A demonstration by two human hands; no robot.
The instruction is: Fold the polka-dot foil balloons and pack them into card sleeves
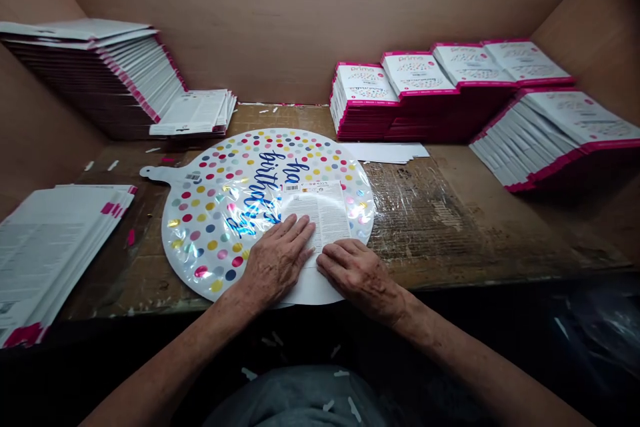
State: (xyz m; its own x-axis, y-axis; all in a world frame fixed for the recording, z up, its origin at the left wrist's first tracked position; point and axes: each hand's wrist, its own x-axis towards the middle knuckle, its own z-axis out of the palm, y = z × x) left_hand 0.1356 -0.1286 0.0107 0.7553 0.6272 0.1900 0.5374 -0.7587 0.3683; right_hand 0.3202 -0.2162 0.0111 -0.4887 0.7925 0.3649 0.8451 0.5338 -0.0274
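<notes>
Grey clothing (295,400) sits below the dotted balloon (220,213), flat on the worktop (425,233), where the open left hand (275,260) apparently steadies the printed sheet (330,210); right hand (363,280) curls over it, grasp indeterminable.

Packing workshop with stacked packets (367,83)

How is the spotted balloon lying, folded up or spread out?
Spread out: the balloon, with its round face and narrow neck, lies flat on the cardboard; left hand and right hand overlap it.
</notes>
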